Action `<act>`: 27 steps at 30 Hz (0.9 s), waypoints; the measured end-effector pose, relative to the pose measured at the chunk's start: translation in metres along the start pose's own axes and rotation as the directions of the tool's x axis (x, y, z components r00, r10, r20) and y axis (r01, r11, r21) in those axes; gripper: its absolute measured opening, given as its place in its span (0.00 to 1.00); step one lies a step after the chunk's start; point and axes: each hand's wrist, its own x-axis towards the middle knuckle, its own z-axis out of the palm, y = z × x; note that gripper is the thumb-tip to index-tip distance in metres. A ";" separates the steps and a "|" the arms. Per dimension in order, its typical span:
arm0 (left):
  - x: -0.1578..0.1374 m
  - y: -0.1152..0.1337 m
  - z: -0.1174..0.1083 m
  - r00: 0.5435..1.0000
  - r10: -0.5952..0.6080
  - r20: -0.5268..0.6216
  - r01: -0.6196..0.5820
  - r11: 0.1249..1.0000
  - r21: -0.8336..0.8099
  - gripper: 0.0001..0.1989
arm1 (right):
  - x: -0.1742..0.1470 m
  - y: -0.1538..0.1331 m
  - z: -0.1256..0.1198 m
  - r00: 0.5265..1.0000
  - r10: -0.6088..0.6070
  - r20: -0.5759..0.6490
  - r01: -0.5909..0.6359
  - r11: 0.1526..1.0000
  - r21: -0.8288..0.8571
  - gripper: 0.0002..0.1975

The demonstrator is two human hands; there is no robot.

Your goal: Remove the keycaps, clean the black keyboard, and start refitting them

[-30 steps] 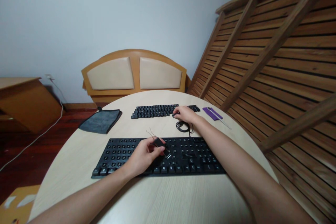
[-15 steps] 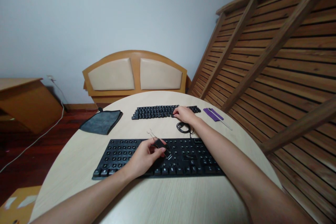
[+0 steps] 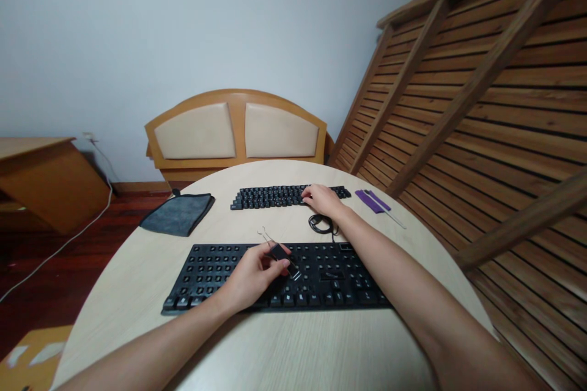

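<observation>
the keyboard [image 3: 316, 256] lies on the tabletop [image 3: 293, 348], much of its left part bare of caps; its near row appears capped, so the stripping looks well along but unfinished. over the keyboard, the left hand [image 3: 252, 278] pinches a wire-ended puller [image 3: 279, 252]. beyond the keyboard, loose keycaps [image 3: 270, 195] sit in rows; the right hand [image 3: 321, 201] touches them, fingertips drawn in, whether around a cap i cannot tell.

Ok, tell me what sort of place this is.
Probably a bedroom or spare room: a padded headboard stands by the wall, with a slatted wooden frame on the right and a desk-like piece on the left.
</observation>
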 end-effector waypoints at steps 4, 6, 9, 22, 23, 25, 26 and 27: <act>0.000 -0.001 0.000 1.000 0.013 0.000 -0.013 1.000 -0.013 0.15 | -0.016 0.000 -0.017 0.996 -0.016 -0.083 0.020 0.999 0.049 0.10; 0.000 -0.001 -0.001 1.000 0.019 -0.004 -0.019 1.000 -0.017 0.14 | -0.032 0.000 -0.029 0.994 -0.027 -0.108 0.035 0.996 0.077 0.12; 0.000 -0.001 -0.001 1.000 0.010 -0.005 -0.010 1.000 -0.004 0.14 | -0.064 0.005 -0.046 0.996 -0.047 -0.076 0.056 0.990 0.128 0.13; 0.000 0.005 -0.004 0.999 0.033 0.010 -0.033 0.997 0.075 0.14 | -0.159 0.024 -0.051 0.851 -0.245 0.465 0.037 0.911 0.411 0.55; 0.000 0.006 -0.004 0.999 0.030 0.015 -0.031 0.996 0.081 0.14 | -0.159 0.022 -0.050 0.848 -0.245 0.470 0.036 0.911 0.411 0.56; 0.001 0.006 -0.006 0.999 0.016 0.028 -0.019 0.996 0.085 0.14 | -0.159 0.017 -0.049 0.845 -0.251 0.471 0.038 0.908 0.416 0.56; 0.001 0.006 -0.006 0.999 0.007 0.034 -0.010 0.997 0.083 0.14 | -0.159 0.015 -0.049 0.844 -0.259 0.469 0.043 0.905 0.423 0.56; 0.000 0.006 -0.007 0.999 -0.001 0.040 -0.002 0.997 0.079 0.14 | -0.159 0.013 -0.049 0.843 -0.269 0.465 0.051 0.902 0.430 0.56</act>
